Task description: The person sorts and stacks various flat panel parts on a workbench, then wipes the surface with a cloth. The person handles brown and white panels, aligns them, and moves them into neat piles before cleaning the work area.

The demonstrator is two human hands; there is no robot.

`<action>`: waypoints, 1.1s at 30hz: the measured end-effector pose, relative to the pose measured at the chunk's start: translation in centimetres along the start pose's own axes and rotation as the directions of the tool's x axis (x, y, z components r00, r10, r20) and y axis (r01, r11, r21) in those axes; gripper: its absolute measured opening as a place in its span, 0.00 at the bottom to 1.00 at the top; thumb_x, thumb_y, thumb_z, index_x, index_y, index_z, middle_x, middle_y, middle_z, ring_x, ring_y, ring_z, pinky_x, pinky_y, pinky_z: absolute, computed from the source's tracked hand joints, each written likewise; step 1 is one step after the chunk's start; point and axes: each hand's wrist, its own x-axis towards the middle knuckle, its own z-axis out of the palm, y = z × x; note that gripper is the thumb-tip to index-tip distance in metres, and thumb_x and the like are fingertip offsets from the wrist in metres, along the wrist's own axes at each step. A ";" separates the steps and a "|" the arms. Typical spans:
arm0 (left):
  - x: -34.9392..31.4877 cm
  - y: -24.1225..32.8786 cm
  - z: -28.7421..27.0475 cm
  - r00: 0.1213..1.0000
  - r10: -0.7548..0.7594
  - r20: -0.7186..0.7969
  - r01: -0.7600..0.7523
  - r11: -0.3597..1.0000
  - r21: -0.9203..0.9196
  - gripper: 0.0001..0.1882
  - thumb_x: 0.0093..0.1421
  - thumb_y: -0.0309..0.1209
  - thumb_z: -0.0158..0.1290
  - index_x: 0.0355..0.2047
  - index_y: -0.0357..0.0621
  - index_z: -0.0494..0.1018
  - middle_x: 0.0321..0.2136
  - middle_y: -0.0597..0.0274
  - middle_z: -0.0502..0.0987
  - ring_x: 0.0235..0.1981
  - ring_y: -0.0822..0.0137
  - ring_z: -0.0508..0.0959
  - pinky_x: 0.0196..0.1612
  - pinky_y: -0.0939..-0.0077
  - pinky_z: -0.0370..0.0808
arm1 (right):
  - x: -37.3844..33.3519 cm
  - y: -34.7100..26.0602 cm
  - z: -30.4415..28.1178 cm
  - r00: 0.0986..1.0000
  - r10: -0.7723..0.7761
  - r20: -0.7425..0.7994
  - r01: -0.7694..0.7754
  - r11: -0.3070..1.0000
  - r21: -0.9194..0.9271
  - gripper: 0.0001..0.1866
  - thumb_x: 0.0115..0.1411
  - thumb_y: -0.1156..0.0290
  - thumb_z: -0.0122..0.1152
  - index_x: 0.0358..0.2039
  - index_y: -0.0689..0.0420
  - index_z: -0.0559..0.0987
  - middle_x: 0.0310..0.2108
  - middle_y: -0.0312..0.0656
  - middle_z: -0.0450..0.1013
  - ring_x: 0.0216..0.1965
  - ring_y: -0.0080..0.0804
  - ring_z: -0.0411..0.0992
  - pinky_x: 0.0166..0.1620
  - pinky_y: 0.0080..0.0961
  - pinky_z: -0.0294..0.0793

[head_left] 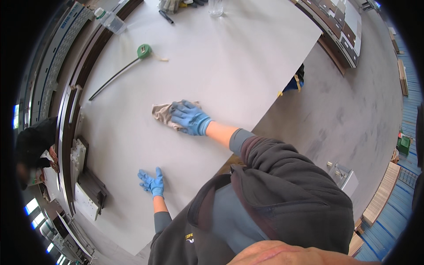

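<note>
My right hand point(191, 118), in a blue glove, lies over a crumpled beige-grey cloth rag point(162, 114) and presses it onto the large pale panel point(212, 66). Part of the rag is hidden under the palm and fingers. Nearer my body, my left hand point(152, 182), also gloved in blue, is open on or just above the same surface with its fingers spread. Nothing shows in it. Farther off lies a thin black rod point(114, 78) with a round green piece point(143, 51) at its end.
Toward the far edge are a clear bottle point(111, 21), a black marker point(166, 17) and a clear glass point(216, 8). Stacked board pieces point(88, 196) sit along the left side. A person in dark clothing point(37, 141) works beyond them. Stacked panels point(338, 26) stand at upper right.
</note>
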 end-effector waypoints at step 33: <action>-5.7 74.1 0.0 0.850 0.304 -0.431 -0.519 0.622 -0.586 0.59 0.60 0.46 0.70 0.77 0.30 0.46 0.78 0.39 0.49 0.80 0.47 0.48 0.79 0.55 0.48 | -14.5 81.7 -44.6 -0.018 0.889 -0.458 -0.866 0.215 0.452 0.25 0.74 0.48 0.52 0.53 0.57 0.81 0.43 0.53 0.83 0.49 0.47 0.82 0.51 0.44 0.80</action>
